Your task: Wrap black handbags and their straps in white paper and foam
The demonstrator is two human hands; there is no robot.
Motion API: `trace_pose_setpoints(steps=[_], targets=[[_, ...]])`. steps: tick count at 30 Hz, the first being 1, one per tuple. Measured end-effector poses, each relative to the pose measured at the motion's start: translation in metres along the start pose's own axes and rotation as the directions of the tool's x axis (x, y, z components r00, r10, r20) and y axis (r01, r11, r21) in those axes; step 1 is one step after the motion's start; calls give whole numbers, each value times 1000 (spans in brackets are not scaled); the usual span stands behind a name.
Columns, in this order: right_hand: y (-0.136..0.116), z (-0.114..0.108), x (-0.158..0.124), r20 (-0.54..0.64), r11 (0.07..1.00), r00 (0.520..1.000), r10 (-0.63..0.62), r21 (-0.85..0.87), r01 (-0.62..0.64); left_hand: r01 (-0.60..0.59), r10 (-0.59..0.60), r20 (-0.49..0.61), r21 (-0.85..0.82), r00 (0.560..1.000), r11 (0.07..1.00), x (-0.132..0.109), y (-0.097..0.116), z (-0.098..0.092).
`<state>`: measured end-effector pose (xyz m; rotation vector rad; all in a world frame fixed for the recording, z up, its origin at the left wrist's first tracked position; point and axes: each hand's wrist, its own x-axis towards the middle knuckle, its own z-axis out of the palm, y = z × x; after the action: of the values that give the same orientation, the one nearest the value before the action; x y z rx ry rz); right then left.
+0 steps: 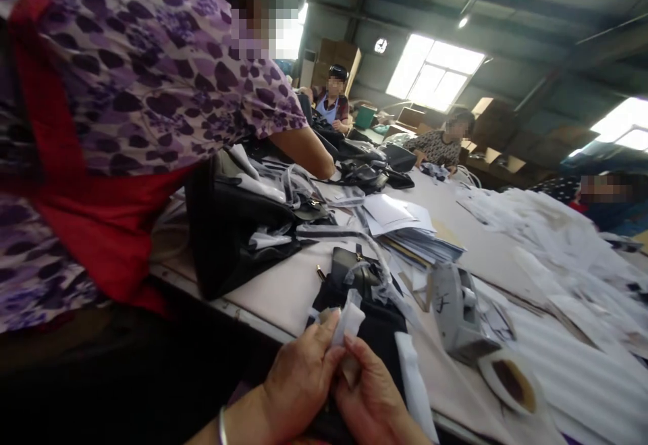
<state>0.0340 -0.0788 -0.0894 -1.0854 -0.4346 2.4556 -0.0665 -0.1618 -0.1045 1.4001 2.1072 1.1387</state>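
My left hand (298,381) and my right hand (372,398) are together at the bottom of the view, both pinching a small white strip of wrapping paper (348,320). The strip sits on a black handbag (369,296) that lies at the near edge of the table (283,290). My left wrist wears a silver bangle. Both hands have fingers closed on the strip.
A person in a purple patterned top and red apron stands close on my left, reaching over another black bag (237,229). A grey tape dispenser (458,310), a tape roll (511,381), stacked papers (405,222) and heaps of white wrapping (557,242) lie about. Other people sit at the far end.
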Motion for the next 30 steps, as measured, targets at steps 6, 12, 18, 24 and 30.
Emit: trace_pose_setpoints(steps=[6, 12, 18, 24, 30], targets=[[0, -5, 3, 37, 997, 999, -18, -72, 21, 38, -50, -75, -160, 996, 986, -5, -1, 0], [-1, -6, 4, 85, 997, 996, -3, -77, 10, 199, -259, -91, -418, 962, 886, -6, 12, -4], [-23, -10, -2, 206, 941, 977, 47, -337, 26, 271, -304, 55, -619, 951, 737, 3, 15, 2], [-52, -22, -12, 174, 633, 980, 98, -770, 74, 352, -331, 169, -688, 928, 635, 7, 6, 4], [-54, -23, -5, 154, 369, 983, -104, -912, 182, 415, -318, 271, -666, 909, 619, 8, 0, 1]])
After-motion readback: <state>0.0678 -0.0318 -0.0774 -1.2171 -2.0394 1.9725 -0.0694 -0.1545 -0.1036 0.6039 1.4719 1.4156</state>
